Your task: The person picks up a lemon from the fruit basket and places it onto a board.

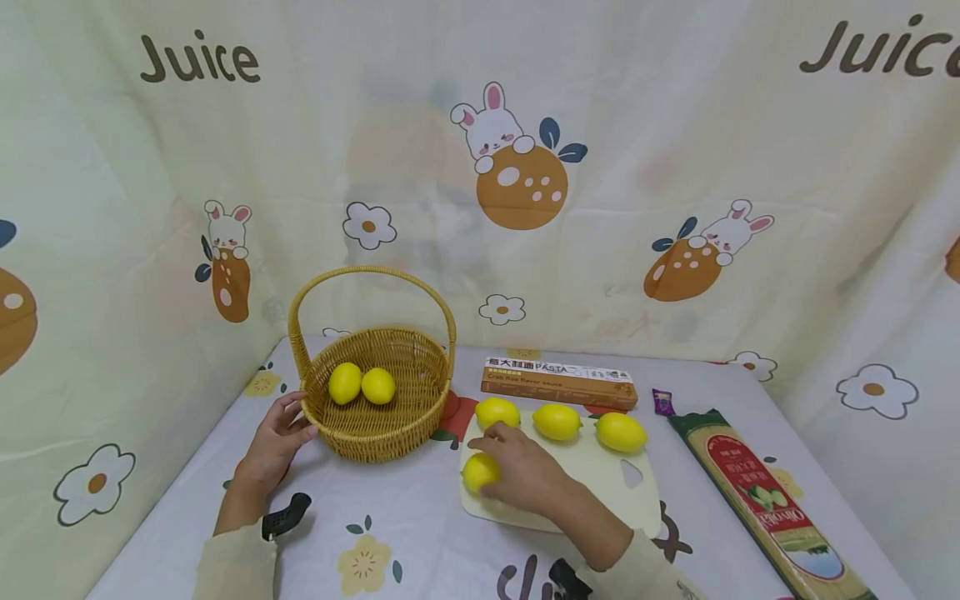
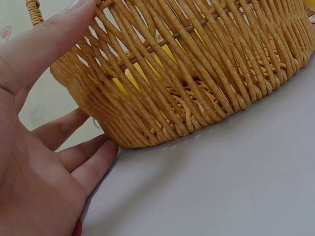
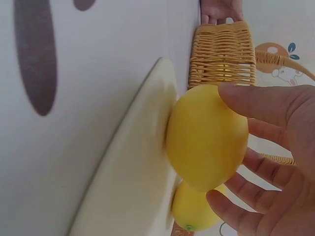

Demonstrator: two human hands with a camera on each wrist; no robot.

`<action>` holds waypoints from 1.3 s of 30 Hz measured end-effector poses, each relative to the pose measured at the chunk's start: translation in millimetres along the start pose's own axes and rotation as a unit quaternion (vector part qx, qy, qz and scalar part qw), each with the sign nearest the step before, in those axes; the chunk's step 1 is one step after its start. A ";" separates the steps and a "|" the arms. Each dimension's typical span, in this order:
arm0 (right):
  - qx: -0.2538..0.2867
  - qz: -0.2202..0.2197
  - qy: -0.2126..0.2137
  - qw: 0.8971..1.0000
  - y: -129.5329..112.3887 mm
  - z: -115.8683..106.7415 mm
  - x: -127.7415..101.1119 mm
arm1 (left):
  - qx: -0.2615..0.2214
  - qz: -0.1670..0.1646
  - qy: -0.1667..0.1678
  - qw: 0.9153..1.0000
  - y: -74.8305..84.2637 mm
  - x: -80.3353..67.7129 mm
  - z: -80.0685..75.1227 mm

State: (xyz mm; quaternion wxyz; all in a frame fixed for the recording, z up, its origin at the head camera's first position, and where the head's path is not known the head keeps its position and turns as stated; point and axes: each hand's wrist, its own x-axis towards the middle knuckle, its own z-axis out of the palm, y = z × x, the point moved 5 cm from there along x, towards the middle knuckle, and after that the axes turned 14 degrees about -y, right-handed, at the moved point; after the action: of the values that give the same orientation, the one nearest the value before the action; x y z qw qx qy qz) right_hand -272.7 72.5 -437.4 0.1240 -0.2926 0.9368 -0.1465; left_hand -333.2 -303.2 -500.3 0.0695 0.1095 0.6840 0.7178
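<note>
Head view: two lemons (image 1: 345, 383) in, our left hand (image 1: 274, 438) loosely touching the basket (image 1: 384, 443); four left at its four o'clock, right hand (image 1: 525, 472) grasping one!

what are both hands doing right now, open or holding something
Left hand: open, touching the side of the wicker basket.
Right hand: closed, holding a lemon.

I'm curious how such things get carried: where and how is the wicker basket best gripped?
Probably at the top of its handle, coming from above. The handle is a slim arch standing upright over the wicker basket, so fingers could close round it. The two lemons inside sit toward the head view's left, so it may tilt slightly that way.
</note>
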 end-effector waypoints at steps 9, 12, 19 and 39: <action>-0.012 -0.005 -0.005 1.000 -12.4 -14.5 13.0 | 0.000 0.009 0.005 1.000 0.2 1.1 -4.1; -0.009 -0.004 -0.012 1.000 -18.9 -20.1 18.5 | -0.001 0.011 0.003 1.000 -0.9 1.7 -5.2; -0.019 -0.035 -0.011 0.999 -37.4 -28.4 38.1 | -0.004 0.011 0.003 1.000 -2.7 0.4 -6.1; -0.073 -0.109 -0.042 0.990 -82.2 -34.9 116.3 | -0.015 0.007 0.006 1.000 -4.4 1.9 -4.5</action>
State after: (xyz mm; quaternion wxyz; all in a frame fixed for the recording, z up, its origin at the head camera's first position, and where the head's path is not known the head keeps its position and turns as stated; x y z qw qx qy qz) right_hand -334.6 -53.1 -393.5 0.1247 -0.4071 0.9015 -0.0783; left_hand -336.3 -306.9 -504.7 0.0624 0.1087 0.6730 0.7290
